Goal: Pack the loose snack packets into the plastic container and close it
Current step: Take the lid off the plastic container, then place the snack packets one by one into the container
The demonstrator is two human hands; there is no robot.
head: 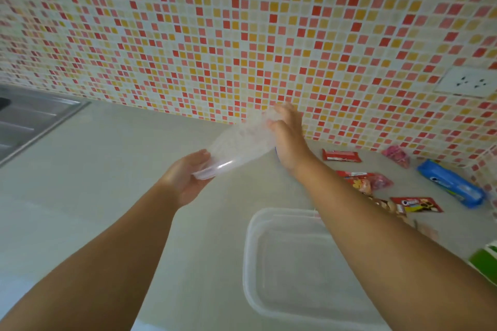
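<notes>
Head view: lid (236, 145) held between left hand (185, 177) and right hand (286, 137) fingers.

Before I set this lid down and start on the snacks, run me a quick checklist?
1. Lid held by both the left hand and the right hand: ok.
2. Container open and empty on the counter: ok.
3. Bare counter left of the container to park the lid: ok.
4. Snack packets within view, red packet and blue packet at right: ok.
5. All packets countable: cannot tell, right forearm hides some.
6. Lid matches the container: cannot tell.
</notes>
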